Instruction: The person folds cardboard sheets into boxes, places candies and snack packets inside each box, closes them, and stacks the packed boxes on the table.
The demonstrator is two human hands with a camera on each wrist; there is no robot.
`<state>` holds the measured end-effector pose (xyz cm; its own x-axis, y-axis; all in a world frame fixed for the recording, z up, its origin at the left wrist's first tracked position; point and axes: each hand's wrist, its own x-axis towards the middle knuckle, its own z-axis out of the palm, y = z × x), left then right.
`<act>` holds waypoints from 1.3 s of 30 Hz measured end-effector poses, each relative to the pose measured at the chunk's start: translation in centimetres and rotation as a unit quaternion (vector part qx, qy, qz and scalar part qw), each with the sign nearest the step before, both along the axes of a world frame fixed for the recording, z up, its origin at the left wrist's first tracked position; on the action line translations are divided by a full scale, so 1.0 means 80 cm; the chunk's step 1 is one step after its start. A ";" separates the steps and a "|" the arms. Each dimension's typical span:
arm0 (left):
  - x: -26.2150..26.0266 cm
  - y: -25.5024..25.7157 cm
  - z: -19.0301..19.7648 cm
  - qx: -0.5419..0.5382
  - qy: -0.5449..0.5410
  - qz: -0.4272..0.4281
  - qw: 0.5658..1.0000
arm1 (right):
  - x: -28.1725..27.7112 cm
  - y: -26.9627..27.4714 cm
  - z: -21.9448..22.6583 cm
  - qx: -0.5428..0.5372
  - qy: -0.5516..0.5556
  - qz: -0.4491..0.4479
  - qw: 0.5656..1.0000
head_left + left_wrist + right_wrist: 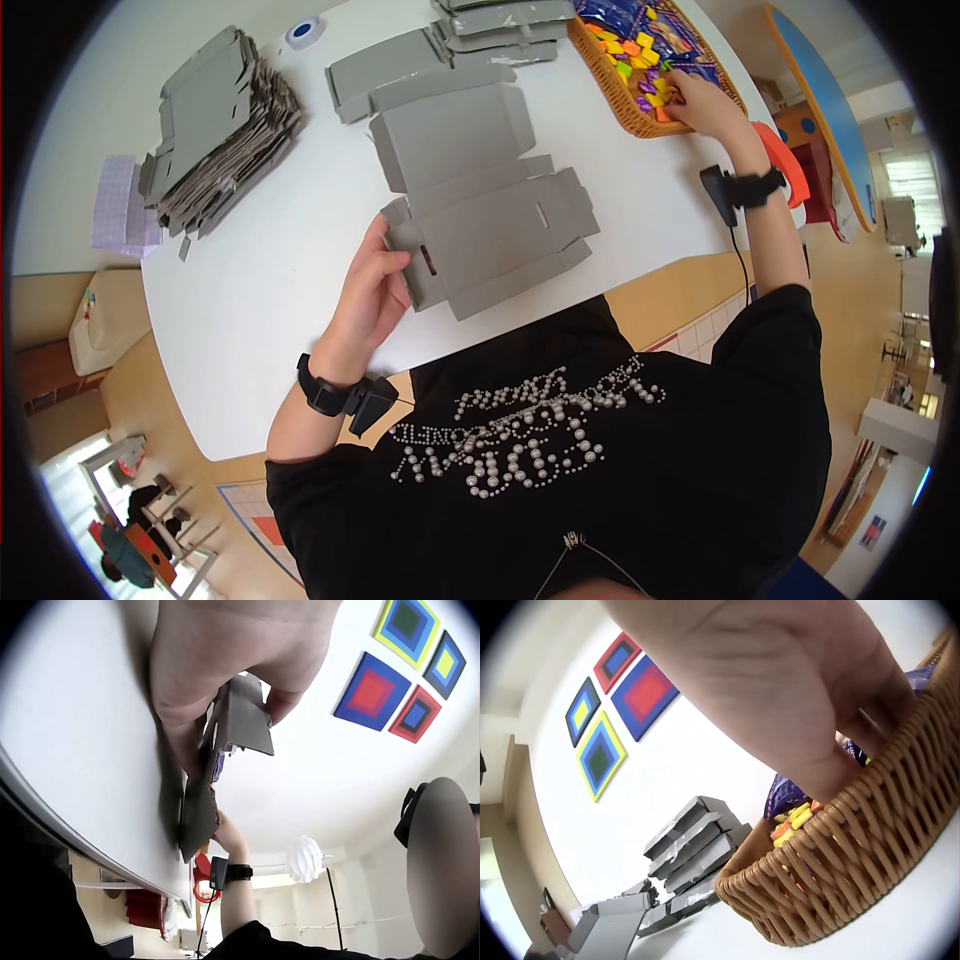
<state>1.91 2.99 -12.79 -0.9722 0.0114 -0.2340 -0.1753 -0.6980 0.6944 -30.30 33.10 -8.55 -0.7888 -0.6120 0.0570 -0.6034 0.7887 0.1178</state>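
An unfolded grey cardboard box (pixel 480 215) lies opened out at the front of the white table, with slots and side flaps. My left hand (pixel 375 285) pinches its left flap, thumb on top and fingers beneath; the left wrist view shows the folded cardboard (pixel 247 712) between thumb and fingers. My right hand (pixel 705 105) reaches down into a wicker basket (pixel 832 877) at the back right, fingers bent among small wrapped sweets (pixel 640 50) in yellow, orange, green and purple. Its fingertips are hidden there, so I cannot tell whether they hold a sweet.
A tall stack of flat grey cardboard (pixel 215 120) stands at the left, beside a lilac checked paper (pixel 120 205). Folded grey boxes (pixel 500 30) lie at the back, near a tape roll (pixel 304 32). Purple packets (pixel 620 18) fill part of the basket.
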 end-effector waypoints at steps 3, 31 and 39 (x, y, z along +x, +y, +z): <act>0.000 -0.001 -0.003 0.016 0.003 0.003 1.000 | 0.067 -0.037 0.029 -0.103 0.020 0.102 0.989; 0.001 -0.006 -0.010 0.037 -0.024 0.027 0.999 | 0.205 -0.136 -0.013 -0.176 -0.327 0.371 0.851; 0.001 0.005 -0.011 -0.114 -0.044 0.036 0.992 | 0.230 -0.134 -0.018 -0.216 -0.216 0.415 0.857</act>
<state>1.97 3.38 -13.70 -0.9444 -0.1206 -0.3058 -0.1970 -0.5370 0.8202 -11.94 22.40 -9.99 -0.0971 -0.9679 0.2317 -0.8912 -0.0191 -0.4533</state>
